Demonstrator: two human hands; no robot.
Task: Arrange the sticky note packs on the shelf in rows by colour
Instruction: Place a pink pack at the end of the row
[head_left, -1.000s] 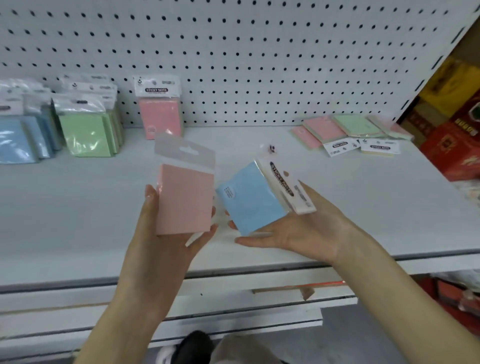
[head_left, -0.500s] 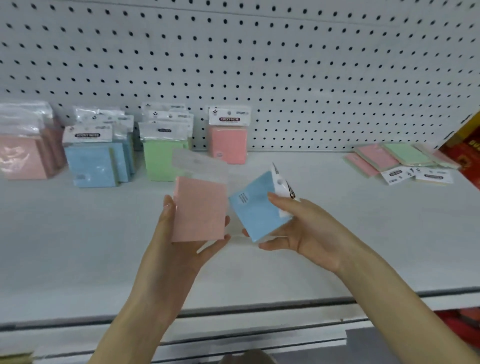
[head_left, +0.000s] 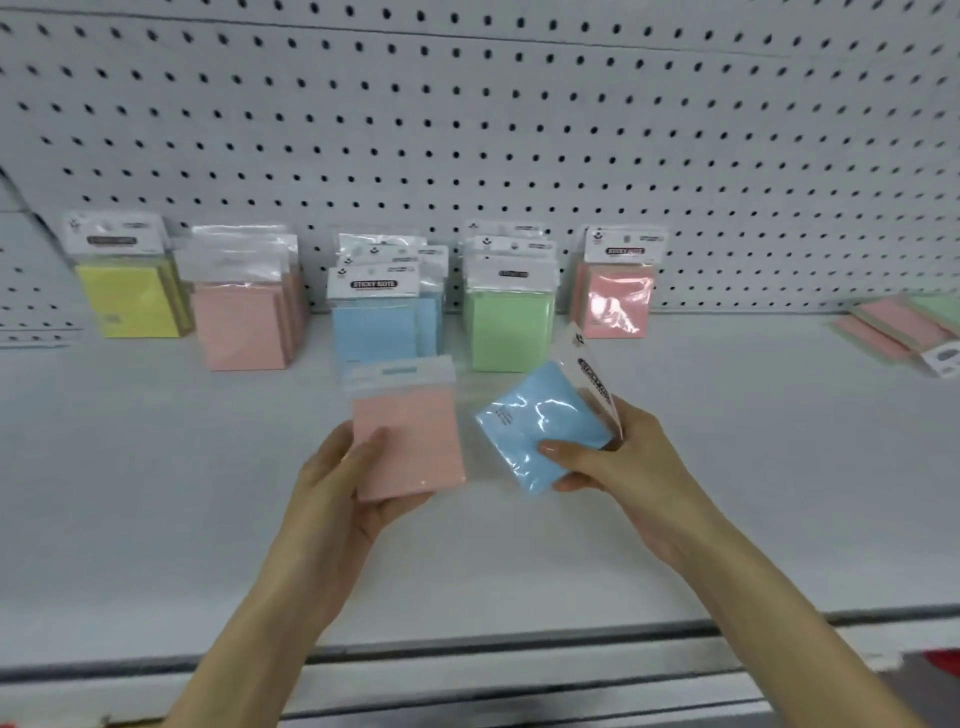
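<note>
The step in hand appears to be setting two held packs into their colour rows. Each should go in upright, header card on top, flush against the front pack of its row. The blue pack (head_left: 540, 431) is tilted and wants turning upright before it goes into the blue row (head_left: 374, 322). The pink pack (head_left: 410, 441) seems to match the pink row (head_left: 244, 322) just left of the blue row, more than the lone pink pack (head_left: 618, 296) further right.

The left hand (head_left: 358, 483) grips the pink pack, thumb on its face and fingers beneath, just in front of the blue row. The right hand (head_left: 618, 462) pinches the blue pack at its lower corner, nearer the person and to the right of the blue row.
</note>
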